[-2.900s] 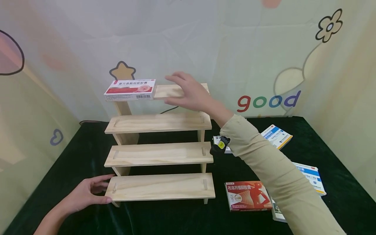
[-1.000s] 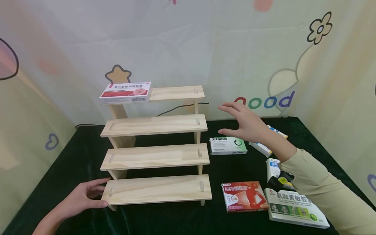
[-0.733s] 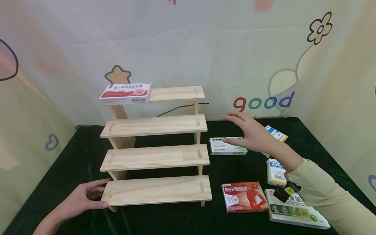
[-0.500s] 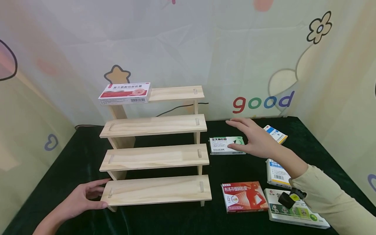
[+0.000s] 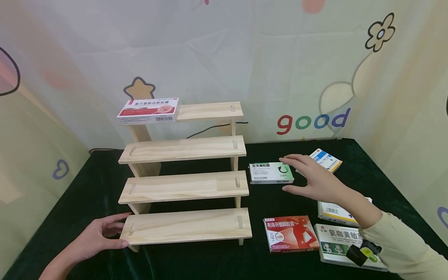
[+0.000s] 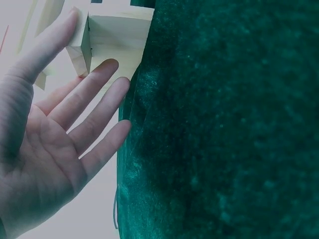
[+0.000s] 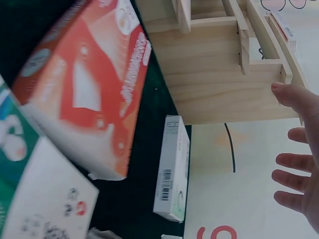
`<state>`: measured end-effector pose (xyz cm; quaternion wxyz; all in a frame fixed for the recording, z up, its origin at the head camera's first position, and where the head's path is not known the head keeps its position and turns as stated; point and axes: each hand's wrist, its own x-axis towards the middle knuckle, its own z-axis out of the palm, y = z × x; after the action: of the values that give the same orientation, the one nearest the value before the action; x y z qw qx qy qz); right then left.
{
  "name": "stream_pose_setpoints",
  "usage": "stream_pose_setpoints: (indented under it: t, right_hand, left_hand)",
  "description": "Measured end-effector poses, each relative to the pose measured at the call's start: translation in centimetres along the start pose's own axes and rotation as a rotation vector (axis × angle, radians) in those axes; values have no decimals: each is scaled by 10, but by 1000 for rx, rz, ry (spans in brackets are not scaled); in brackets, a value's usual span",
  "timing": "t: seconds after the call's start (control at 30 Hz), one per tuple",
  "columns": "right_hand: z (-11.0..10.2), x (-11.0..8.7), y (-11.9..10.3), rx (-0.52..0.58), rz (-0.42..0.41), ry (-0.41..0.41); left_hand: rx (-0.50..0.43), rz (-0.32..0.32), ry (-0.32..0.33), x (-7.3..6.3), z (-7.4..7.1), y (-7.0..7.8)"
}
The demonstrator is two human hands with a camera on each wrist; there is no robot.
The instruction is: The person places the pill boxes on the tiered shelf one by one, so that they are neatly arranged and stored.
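"What's new?"
"Head view: the right hand (image 5: 316,181) has dropped toward the Quan Tianma capsule box (image 5: 271,173) — now within reach, I'd judge."
"Left wrist?"
"The left hand (image 6: 55,139) has fairly straight fingers, thumb against the stepped wooden rack (image 6: 117,35)."
"Right wrist?"
"Right hand spread wide, holding nothing; the box lies on green cloth (image 7: 153,99), apart from it."

Dark green cloth (image 5: 210,264) beneath a four-tier wooden rack (image 5: 183,186), a red box (image 5: 292,234) and several mostly white boxes (image 5: 267,174)
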<state>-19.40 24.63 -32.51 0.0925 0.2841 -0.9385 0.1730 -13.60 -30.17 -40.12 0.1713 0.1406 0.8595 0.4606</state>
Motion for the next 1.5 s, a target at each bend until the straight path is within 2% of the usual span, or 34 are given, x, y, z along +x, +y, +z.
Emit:
stream_pose_setpoints:
  t: [0.43,0.9,1.27,1.5]
  right_hand:
    - [14,-27,1,90,57,-73]
    - [27,-57,3,135,58,-154]
    - [37,-72,2,170,145,-257]
    - [40,-78,2,161,115,-298]
  left_hand:
    - [-5,-1,-1,0,0,0]
    - [-2,-15,15,-1,1,1]
    - [8,-5,26,-1,2,1]
    - [2,-7,24,-1,2,0]
